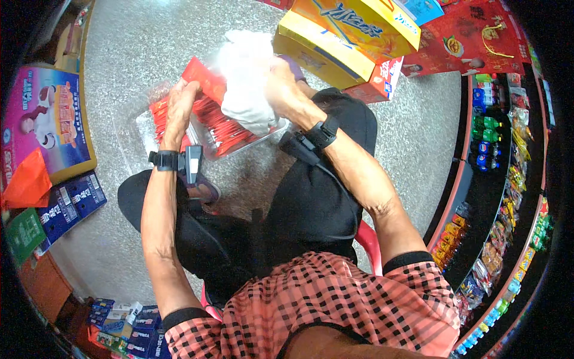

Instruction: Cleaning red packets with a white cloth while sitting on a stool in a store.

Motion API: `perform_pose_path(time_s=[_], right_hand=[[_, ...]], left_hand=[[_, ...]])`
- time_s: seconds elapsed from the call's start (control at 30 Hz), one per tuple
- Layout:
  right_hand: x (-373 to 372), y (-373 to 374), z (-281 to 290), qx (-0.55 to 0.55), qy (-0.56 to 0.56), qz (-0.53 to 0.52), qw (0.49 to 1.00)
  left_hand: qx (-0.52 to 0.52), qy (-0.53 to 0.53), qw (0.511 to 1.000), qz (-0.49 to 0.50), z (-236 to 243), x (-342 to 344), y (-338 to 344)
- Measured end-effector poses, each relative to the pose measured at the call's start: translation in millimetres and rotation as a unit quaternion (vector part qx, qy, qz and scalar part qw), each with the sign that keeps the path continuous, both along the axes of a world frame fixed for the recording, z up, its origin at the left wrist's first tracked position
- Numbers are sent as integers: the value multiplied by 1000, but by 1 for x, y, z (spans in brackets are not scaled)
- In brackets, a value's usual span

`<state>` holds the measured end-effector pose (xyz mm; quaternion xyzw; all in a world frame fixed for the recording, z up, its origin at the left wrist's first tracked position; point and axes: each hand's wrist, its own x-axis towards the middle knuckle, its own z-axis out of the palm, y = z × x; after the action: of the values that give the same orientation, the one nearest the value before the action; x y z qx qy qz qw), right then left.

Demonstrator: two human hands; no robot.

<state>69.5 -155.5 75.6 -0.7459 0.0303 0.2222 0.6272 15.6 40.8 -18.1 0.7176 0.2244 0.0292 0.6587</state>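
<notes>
A clear plastic bag (143, 128) packed with several thin red packets (218, 128) hangs over the floor in front of my knees. My left hand (179, 107) grips the packets and the bag's edge on its left side. My right hand (281, 81) is closed on a crumpled white plastic bag (245, 72) that drapes over the red packets. Both wrists carry black bands with small devices. I sit on a red stool, black trousers below.
Yellow cartons (344, 36) and a red box (379, 84) stand just beyond my right hand. A purple carton (42, 113) and blue boxes (69, 206) lie to the left. Curved shelves of bottles and snacks (502, 179) run along the right. Grey speckled floor (131, 42) lies ahead.
</notes>
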Motion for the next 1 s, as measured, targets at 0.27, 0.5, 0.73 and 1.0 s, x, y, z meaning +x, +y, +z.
perform_pose_path(time_s=[0.27,0.5,0.73,1.0], right_hand=[[-3,12,-53,84,26,253,963],[-6,11,-45,66,73,173,980],[-7,4,-29,-18,-228,222,948],[-19,10,-60,-55,-348,315,881]], left_hand=[[-368,-213,903,61,9,-8,-24],[-442,-80,891,67,14,-4,-61],[-440,-77,887,117,20,-1,-50],[-408,-17,912,17,3,1,-23]])
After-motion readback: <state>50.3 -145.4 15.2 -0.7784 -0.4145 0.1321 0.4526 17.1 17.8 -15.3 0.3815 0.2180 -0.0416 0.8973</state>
